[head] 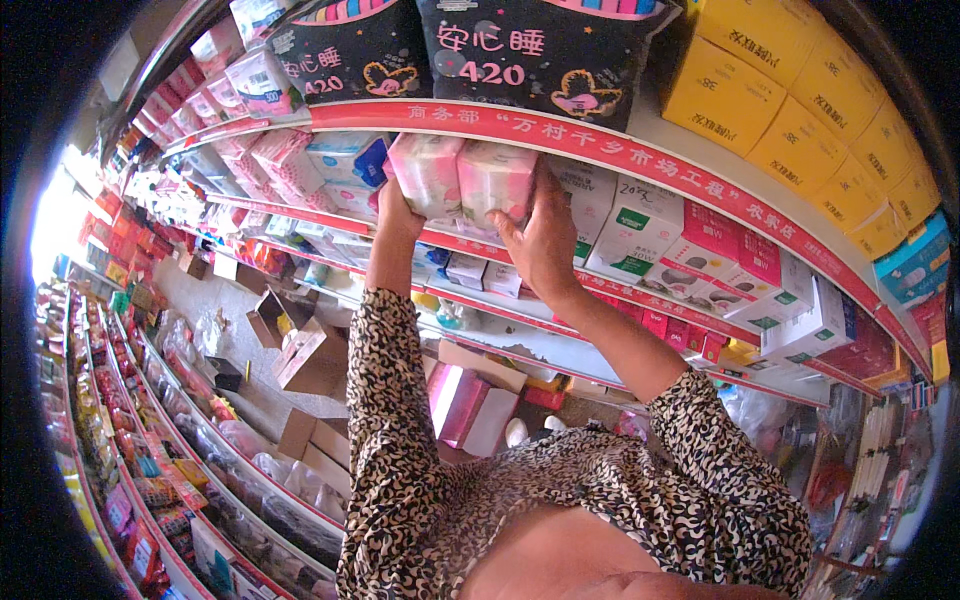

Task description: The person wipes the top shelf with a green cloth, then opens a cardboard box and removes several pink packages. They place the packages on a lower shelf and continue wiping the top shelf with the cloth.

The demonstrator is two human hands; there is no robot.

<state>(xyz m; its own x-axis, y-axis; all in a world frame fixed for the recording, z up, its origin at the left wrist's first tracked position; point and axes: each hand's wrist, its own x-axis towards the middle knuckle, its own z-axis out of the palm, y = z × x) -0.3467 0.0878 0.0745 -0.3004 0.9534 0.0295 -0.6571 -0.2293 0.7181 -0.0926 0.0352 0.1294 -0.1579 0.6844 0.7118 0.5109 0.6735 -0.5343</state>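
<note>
Two pink-and-white plastic-wrapped packs sit side by side at the front of a shop shelf, under a red shelf strip. My left hand (pixel 399 206) presses the outer side of the left pack (pixel 426 176), its fingers partly hidden. My right hand (pixel 541 240) grips the right pack (pixel 496 184) from its right side, the thumb on the front. Between them my two hands clasp the pair. Blue-and-white packs (pixel 349 161) stand to the left of the pair, and white light bulb boxes (pixel 634 229) to the right.
Black sanitary pad packs (pixel 540 60) and yellow boxes (pixel 724 97) fill the shelf above. Lower shelves hold small boxes. An open carton (pixel 480 409) stands on the floor below me. More cartons (pixel 311 356) lie in the aisle at left, beside another stocked shelf (pixel 225 457).
</note>
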